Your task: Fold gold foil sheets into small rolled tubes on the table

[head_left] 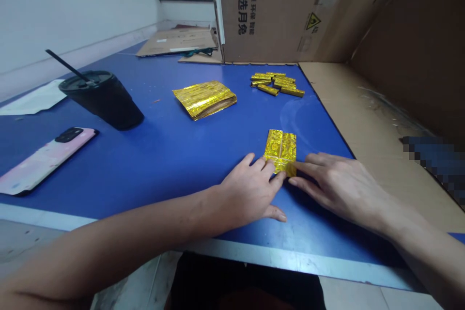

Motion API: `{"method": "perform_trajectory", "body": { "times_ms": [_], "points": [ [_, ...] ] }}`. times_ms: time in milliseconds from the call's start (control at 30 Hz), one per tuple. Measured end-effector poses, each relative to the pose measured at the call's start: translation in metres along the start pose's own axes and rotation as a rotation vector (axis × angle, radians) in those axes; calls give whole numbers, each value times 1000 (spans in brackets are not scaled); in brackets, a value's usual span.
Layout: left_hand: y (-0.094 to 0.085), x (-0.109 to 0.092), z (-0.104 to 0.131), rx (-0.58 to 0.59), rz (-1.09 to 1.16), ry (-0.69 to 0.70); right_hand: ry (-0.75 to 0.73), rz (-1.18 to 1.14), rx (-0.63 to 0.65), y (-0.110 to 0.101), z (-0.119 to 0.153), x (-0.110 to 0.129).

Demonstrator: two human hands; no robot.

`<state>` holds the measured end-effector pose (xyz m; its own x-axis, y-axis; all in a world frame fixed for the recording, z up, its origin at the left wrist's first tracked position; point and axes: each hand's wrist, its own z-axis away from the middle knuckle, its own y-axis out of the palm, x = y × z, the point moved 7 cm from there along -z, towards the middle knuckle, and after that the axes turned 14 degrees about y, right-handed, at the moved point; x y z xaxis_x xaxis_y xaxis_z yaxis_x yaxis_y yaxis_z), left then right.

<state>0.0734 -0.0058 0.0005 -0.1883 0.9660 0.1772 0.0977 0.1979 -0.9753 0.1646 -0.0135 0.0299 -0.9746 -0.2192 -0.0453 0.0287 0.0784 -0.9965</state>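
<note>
A folded sheet of gold foil paper point(281, 144) lies on the blue table in front of me, with creases across it and its side flaps meeting along a middle line. My left hand point(249, 189) rests on its lower left edge, fingers spread and thumb stretched out to the side. At the lower right corner, my right hand point(336, 181) has its index finger and thumb on the paper's edge, closed in a loose pinch. Further back lies a stack of flat gold foil paper point(205, 99). Several small rolled gold foil pieces point(278, 83) are piled behind the sheet.
To the left stand a black tumbler with a straw point(105, 97) and a phone in a pink-white case point(47, 160). A large cardboard panel point(272, 14) rises at the back. Flat cardboard point(178, 41) lies at the back left, and more cardboard point(363, 116) lies along the right.
</note>
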Motion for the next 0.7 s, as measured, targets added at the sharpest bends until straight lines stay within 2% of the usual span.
{"method": "perform_trajectory", "body": {
  "times_ms": [67, 167, 433, 700],
  "points": [
    [0, 0, 0, -6, 1, 8, -90, -100, -18, -4, 3, 8],
    [0, 0, 0, -6, 1, 13, -168, -151, 30, 2, 6, 15],
    [1, 2, 0, 20, 15, -18, -118, -88, 109, 16, 3, 1],
    [-2, 19, 2, 101, 7, -66, -190, -24, 72, 15, 4, 15]
  ]
}}
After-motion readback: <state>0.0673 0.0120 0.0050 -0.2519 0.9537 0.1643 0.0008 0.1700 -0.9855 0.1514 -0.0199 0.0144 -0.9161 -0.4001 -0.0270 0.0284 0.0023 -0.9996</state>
